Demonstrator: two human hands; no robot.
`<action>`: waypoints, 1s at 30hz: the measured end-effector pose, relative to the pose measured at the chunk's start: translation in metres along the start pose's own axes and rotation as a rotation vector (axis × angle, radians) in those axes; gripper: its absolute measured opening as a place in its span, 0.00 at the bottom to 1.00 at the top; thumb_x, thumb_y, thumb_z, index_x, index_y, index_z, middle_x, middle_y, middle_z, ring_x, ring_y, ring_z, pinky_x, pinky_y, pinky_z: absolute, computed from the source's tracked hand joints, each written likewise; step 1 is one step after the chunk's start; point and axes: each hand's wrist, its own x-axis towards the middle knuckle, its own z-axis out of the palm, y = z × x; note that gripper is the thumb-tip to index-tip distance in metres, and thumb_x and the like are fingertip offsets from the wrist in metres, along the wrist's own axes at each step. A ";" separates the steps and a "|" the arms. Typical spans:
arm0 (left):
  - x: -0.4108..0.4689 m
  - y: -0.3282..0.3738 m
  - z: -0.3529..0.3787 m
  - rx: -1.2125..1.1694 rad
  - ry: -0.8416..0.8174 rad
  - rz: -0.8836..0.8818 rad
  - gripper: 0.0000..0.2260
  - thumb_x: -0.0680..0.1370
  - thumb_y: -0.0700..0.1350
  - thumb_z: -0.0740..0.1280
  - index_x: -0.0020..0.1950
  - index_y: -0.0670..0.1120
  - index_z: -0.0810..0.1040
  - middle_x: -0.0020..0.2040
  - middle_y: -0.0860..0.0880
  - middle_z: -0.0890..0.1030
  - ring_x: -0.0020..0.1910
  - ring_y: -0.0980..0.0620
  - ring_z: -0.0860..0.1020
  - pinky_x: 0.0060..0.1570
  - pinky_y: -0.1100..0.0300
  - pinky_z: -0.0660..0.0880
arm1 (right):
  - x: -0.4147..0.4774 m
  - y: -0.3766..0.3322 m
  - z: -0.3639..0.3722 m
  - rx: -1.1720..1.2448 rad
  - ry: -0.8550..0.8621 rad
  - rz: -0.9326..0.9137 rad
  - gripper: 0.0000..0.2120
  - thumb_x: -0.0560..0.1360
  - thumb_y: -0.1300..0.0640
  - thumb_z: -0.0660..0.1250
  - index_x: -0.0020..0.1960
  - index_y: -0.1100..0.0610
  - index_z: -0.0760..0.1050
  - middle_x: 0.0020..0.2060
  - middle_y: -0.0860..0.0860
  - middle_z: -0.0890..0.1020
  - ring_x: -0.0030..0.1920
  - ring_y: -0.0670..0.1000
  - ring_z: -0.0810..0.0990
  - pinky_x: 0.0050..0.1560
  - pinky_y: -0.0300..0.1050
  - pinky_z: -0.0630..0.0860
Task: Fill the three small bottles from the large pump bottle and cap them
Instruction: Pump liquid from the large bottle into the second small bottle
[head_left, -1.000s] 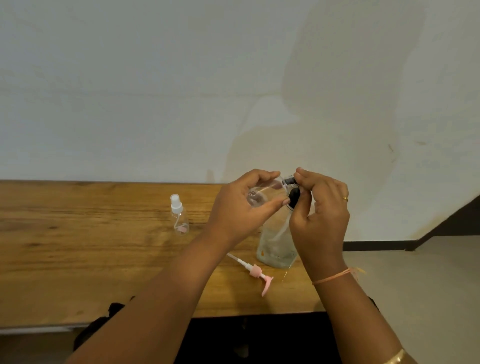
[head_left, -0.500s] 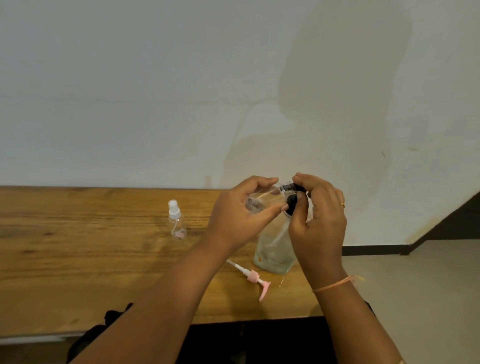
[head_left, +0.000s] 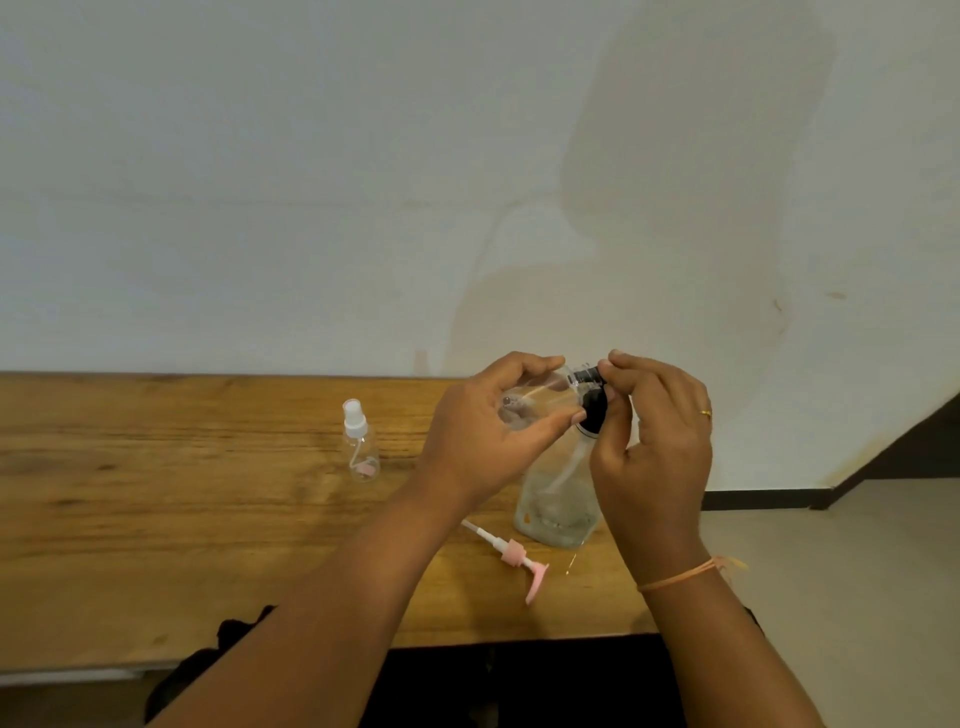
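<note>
My left hand (head_left: 488, 441) grips a small clear bottle (head_left: 535, 397), held on its side above the table. My right hand (head_left: 654, 441) pinches the dark cap end (head_left: 587, 375) of that bottle with its fingertips. Right behind my hands the large clear bottle (head_left: 558, 504) stands on the table, its black top (head_left: 593, 413) partly hidden by my fingers and a tube visible inside. Another small clear bottle (head_left: 359, 444) with a white spray cap stands upright to the left. A pink and white pump head (head_left: 511, 553) lies on the table by the large bottle.
The wooden table (head_left: 156, 519) runs along a white wall, and its right end lies just past the large bottle. A dark object (head_left: 234, 631) shows below the table's front edge. Grey floor (head_left: 857, 571) lies to the right.
Both hands stay together on the small bottle and its cap above the large bottle. My right fingertips have shifted slightly on the cap. Things on the table have not moved.
</note>
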 end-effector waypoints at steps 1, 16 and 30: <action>0.000 0.000 -0.001 0.008 0.003 0.008 0.17 0.69 0.46 0.76 0.53 0.60 0.75 0.49 0.65 0.80 0.54 0.66 0.78 0.50 0.73 0.73 | 0.002 -0.001 -0.001 -0.004 -0.001 0.001 0.09 0.72 0.68 0.64 0.50 0.62 0.79 0.48 0.55 0.81 0.53 0.51 0.74 0.52 0.47 0.72; 0.000 -0.001 0.002 0.027 0.010 0.014 0.16 0.69 0.46 0.76 0.52 0.58 0.75 0.47 0.66 0.79 0.52 0.68 0.77 0.48 0.74 0.73 | -0.004 -0.003 0.007 0.070 0.017 0.064 0.08 0.74 0.69 0.62 0.51 0.65 0.77 0.49 0.59 0.79 0.53 0.48 0.74 0.53 0.40 0.73; 0.000 -0.011 0.004 0.014 0.017 0.011 0.17 0.69 0.46 0.76 0.55 0.55 0.77 0.49 0.63 0.80 0.53 0.65 0.78 0.50 0.68 0.76 | -0.008 0.005 0.010 0.075 -0.006 0.033 0.08 0.73 0.72 0.63 0.50 0.66 0.76 0.48 0.59 0.78 0.53 0.48 0.74 0.52 0.43 0.73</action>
